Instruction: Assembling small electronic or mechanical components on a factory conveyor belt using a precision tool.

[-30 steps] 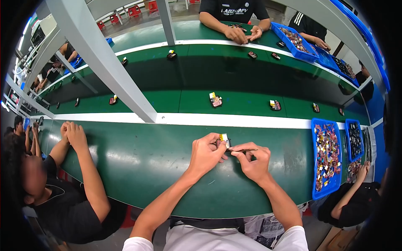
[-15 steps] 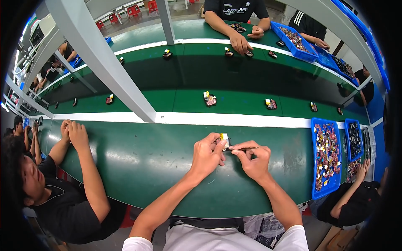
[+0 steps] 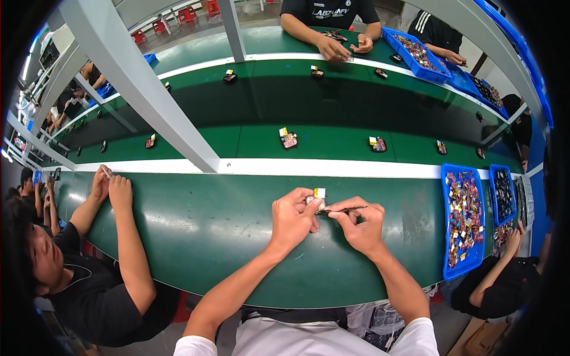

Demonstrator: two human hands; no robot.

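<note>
Meanwhile, belt units [image 3: 289, 139] are being shifted leftward; centre frame, a module [image 3: 320, 194] is being gripped by the left hand [image 3: 292, 219], thin tool [image 3: 324, 212] being pinched at it by the right hand [image 3: 362, 228]; work apparently continuing.

Glossy green surface [image 3: 202, 243], scuffed; shiny, smooth green belt [image 3: 332, 139]; smooth grey post [image 3: 151, 89], seemingly painted metal; glossy blue plastic tray [image 3: 457, 273]; matt white cloth shirt [image 3: 303, 339]; smooth white patch [image 3: 320, 193] on held component [image 3: 318, 199].

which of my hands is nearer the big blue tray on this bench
Right. The right hand is left of the blue tray, apart from it, holding a thin dark tool; the left hand is farther left, holding a small device.
</note>
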